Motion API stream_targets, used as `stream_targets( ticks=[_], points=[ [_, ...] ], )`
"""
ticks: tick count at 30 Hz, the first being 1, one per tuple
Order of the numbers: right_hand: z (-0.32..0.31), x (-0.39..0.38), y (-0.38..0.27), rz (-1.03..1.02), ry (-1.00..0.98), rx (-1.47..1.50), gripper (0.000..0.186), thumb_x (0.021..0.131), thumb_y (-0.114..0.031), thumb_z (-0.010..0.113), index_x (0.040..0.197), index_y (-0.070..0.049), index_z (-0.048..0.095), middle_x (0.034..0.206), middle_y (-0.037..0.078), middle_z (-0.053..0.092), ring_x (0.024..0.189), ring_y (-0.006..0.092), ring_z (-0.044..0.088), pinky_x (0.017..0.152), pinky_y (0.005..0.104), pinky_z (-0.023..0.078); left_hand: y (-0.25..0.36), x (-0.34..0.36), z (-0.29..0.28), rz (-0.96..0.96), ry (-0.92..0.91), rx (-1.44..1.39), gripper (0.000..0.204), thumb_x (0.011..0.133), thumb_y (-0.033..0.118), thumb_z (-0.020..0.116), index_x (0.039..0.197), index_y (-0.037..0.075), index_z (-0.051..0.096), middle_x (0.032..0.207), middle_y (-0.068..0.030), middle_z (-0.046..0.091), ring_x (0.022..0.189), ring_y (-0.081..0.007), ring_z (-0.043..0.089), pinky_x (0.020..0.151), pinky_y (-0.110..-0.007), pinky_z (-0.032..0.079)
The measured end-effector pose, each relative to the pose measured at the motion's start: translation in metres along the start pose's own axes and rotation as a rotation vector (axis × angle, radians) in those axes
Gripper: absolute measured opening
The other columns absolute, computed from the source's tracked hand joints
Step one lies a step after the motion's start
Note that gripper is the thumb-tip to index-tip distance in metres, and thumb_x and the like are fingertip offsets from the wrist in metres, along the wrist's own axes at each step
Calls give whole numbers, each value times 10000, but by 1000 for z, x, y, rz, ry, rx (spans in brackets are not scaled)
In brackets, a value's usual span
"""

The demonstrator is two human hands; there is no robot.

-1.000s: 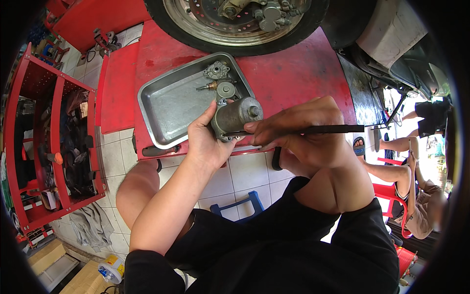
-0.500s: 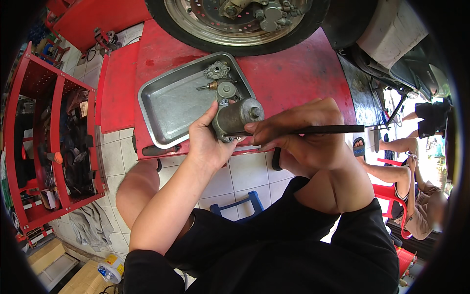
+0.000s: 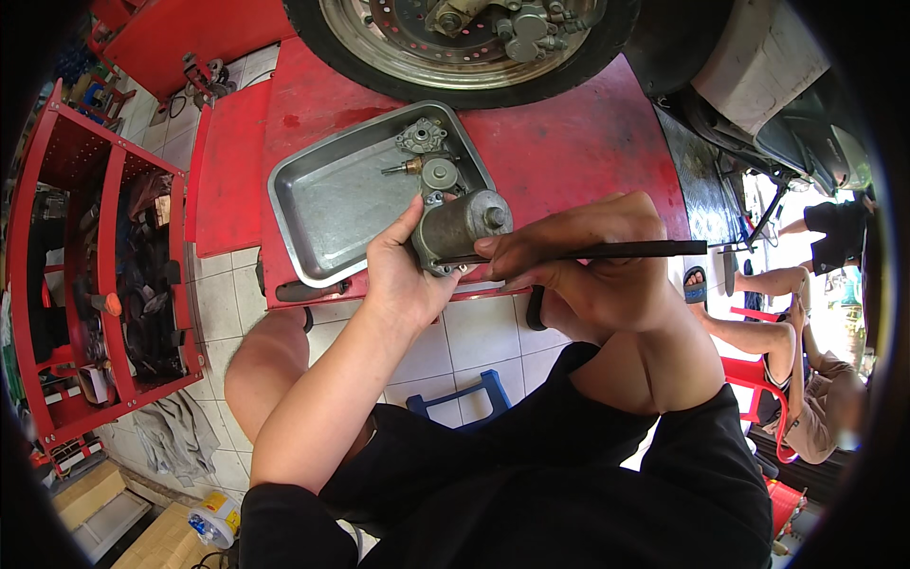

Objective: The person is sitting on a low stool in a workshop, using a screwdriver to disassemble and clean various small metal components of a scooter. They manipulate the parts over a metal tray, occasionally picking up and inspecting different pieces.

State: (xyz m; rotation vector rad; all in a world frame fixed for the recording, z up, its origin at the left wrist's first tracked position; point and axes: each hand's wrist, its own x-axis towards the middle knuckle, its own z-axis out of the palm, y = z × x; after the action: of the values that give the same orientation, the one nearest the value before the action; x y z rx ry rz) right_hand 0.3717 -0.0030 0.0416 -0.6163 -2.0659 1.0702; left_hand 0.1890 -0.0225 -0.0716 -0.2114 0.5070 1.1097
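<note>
The left hand point(image 3: 403, 275) is wrapped around a small grey starter motor point(image 3: 462, 228), with the thumb on one side and the fingers curled under it. The motor sits just above the fingertips, over the near edge of a metal tray point(image 3: 322, 204). The right hand point(image 3: 592, 270) is clenched on a long thin black tool point(image 3: 616, 251). The tool's tip touches the motor's side, right by the left thumb.

Past the fingers, inside the tray, lie a little gear plate point(image 3: 422, 136), a round cap point(image 3: 439, 173) and a small shaft point(image 3: 403, 169). So some parts look already taken off. The motor body is still in one piece, so I think there is more left to open. Beyond the tray stands a scooter wheel point(image 3: 464, 43) on a red lift table point(image 3: 569, 142).
</note>
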Motion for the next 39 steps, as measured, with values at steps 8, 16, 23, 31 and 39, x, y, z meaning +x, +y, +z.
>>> stream_targets(
  ticks=[8, 16, 23, 31, 39],
  points=[
    [-4, -1, 0, -25, -50, -18, 223, 761, 176, 690, 949, 62, 728, 876, 158, 758, 839, 223, 757, 775, 315, 609, -2, 1, 3, 32, 24, -8, 346, 1021, 327, 482, 1208, 56, 588, 1200, -112, 651, 1167, -286, 600, 1036, -493, 424],
    [-15, -1, -8, 12, 22, -13, 215, 731, 121, 742, 932, 43, 738, 850, 126, 758, 797, 228, 757, 725, 313, 605, -1, 1, 3, -15, -57, -85, 412, 977, 335, 550, 1244, 25, 599, 1243, -183, 637, 1190, -350, 588, 1060, -483, 438],
    [-19, -5, -6, -232, -48, -59, 221, 710, 64, 758, 927, 46, 723, 837, 136, 752, 793, 276, 758, 710, 345, 619, -2, 0, 6, -10, -53, -100, 412, 971, 344, 564, 1210, 12, 613, 1222, -183, 638, 1163, -357, 590, 1031, -488, 451],
    [-14, -2, -3, -342, -156, -74, 249, 925, -148, 688, 932, 100, 671, 816, 221, 730, 811, 409, 744, 642, 442, 635, -1, 2, -3, -28, -174, -133, 401, 999, 348, 520, 1197, 8, 596, 1241, -177, 617, 1153, -354, 593, 1009, -479, 466],
    [-11, -3, -21, -204, -135, -49, 207, 718, 77, 700, 921, 41, 694, 878, 177, 733, 842, 341, 747, 741, 389, 621, 0, -1, -2, -19, -217, -119, 389, 995, 365, 527, 1178, 28, 593, 1235, -158, 611, 1166, -337, 590, 999, -469, 484]
  ],
)
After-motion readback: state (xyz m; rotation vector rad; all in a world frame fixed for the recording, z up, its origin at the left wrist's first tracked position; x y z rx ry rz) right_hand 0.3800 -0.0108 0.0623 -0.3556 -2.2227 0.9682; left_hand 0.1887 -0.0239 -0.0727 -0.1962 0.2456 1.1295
